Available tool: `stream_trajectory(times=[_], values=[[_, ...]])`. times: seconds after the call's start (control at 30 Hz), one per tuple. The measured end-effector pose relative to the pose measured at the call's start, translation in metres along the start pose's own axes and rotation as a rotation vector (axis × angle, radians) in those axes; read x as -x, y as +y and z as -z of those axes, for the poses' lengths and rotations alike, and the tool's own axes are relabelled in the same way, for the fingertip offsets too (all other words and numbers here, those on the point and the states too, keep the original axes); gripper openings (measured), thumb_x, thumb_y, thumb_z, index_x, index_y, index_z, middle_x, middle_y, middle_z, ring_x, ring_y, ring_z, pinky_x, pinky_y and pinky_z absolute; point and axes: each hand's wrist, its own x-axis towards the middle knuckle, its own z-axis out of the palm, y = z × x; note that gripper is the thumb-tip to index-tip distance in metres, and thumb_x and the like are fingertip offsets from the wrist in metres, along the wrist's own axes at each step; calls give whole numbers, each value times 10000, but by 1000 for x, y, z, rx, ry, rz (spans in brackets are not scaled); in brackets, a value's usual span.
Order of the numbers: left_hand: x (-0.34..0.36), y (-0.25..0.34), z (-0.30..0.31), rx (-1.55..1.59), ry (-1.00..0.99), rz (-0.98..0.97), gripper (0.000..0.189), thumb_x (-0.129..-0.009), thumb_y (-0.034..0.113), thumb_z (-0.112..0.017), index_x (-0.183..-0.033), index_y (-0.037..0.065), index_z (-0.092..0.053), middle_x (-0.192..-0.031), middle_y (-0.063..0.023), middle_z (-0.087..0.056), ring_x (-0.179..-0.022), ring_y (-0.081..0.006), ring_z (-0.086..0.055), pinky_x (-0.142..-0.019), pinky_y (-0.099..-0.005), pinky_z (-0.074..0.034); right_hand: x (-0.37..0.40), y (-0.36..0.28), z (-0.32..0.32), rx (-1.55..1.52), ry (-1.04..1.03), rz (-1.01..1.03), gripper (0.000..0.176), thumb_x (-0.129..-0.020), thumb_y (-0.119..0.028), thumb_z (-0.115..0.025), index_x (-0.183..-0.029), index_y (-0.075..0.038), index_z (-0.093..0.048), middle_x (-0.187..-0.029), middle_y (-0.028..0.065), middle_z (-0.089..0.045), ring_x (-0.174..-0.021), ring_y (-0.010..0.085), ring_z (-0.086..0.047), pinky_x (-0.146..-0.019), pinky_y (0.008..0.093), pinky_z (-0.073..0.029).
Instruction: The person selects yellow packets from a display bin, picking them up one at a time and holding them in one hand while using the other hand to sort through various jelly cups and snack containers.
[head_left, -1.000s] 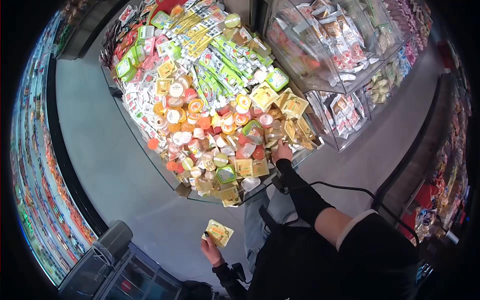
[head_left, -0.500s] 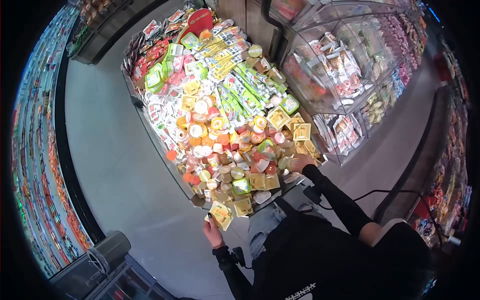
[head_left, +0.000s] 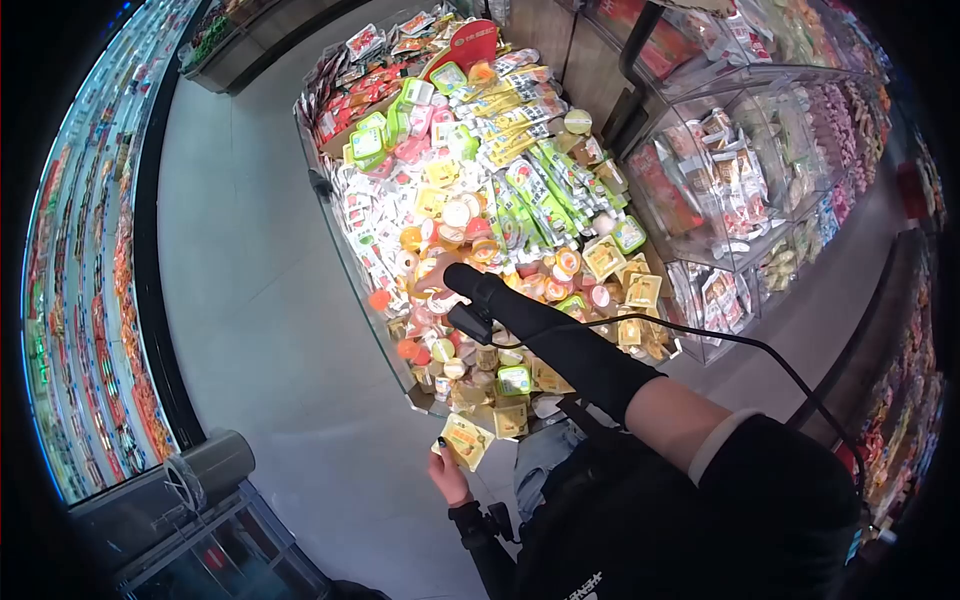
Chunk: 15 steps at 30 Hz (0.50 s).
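My left hand (head_left: 450,477) holds a flat yellow packet (head_left: 464,442) by its edge, just off the near corner of the display bin (head_left: 385,350). My right hand (head_left: 436,272) reaches over the jelly cups in the middle-left of the bin; its fingers are blurred among the cups, and what they hold, if anything, is hidden. Around it lie orange and white cups (head_left: 480,250). Green-and-white sticks (head_left: 535,200) lie beyond, and yellow packets (head_left: 640,290) sit at the bin's right side.
Clear acrylic bins (head_left: 710,180) of bagged snacks stand at the right. A black cable (head_left: 740,340) runs from my right wrist. Lit shelves (head_left: 90,300) line the left, beyond the grey floor (head_left: 260,250). A red sign (head_left: 470,45) stands at the bin's far end.
My right hand has moved left from the bin's near right side, and its forearm now crosses the bin. My left hand still holds the yellow packet. The view has shifted.
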Motion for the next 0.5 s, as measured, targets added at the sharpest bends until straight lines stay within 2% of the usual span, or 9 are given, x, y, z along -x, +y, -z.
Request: stream_trajectory(times=[0.03, 0.07, 0.13, 0.37, 0.43, 0.47, 0.5], values=[[2, -4, 3, 0, 11, -2, 247, -887, 209, -450, -905, -24, -532, -783, -21, -556, -690, -64, -476, -610, -212, -395, -93, 40, -23, 298, -23, 446, 307, -680, -214, -672, -894, -21, -566, -712, 127, -578, -592, 153, -588, -521, 257, -480], [3, -8, 5, 22, 32, 27, 248, -887, 208, -450, -910, -25, -531, -788, -23, -556, -695, -66, -477, -612, -212, -396, -98, 32, -33, 206, -17, 284, 316, -667, -216, -680, -883, -16, -567, -717, 124, -582, -597, 156, -590, -527, 253, -482], [2, -14, 12, 70, 39, 54, 253, -886, 210, -450, -924, -27, -531, -806, -27, -556, -710, -69, -482, -619, -214, -397, -115, 21, -51, 189, 48, 166, 334, -640, -220, -695, -861, -4, -569, -727, 119, -591, -607, 161, -596, -539, 246, -486], [-2, -15, 20, 183, 105, 111, 278, -899, 236, -425, -941, -21, -523, -827, -23, -559, -721, -74, -502, -628, -214, -402, -138, 33, -61, 193, 241, 41, 391, -558, -232, -742, -795, 30, -575, -758, 102, -617, -638, 178, -612, -576, 224, -497], [-5, -14, 20, 198, 118, 121, 283, -900, 242, -421, -943, -20, -521, -828, -25, -560, -722, -76, -505, -631, -215, -404, -138, 53, -60, -221, 379, 297, 211, -780, -141, -569, -957, -27, -558, -687, 61, -546, -556, 158, -538, -537, 269, -463], [-7, -14, 19, 212, 135, 127, 288, -902, 248, -417, -945, -19, -518, -829, -26, -561, -723, -79, -509, -634, -216, -405, -144, 60, -56, -490, 362, 378, 175, -813, -81, -499, -967, -9, -545, -719, 51, -550, -578, 154, -551, -546, 284, -481], [-9, -13, 19, 209, 129, 139, 288, -902, 248, -417, -945, -19, -518, -829, -26, -561, -723, -79, -509, -634, -216, -405, -118, 63, -45, -1081, 20, 504, 165, -808, -13, -455, -947, 10, -541, -758, 90, -571, -615, 177, -585, -563, 292, -499]])
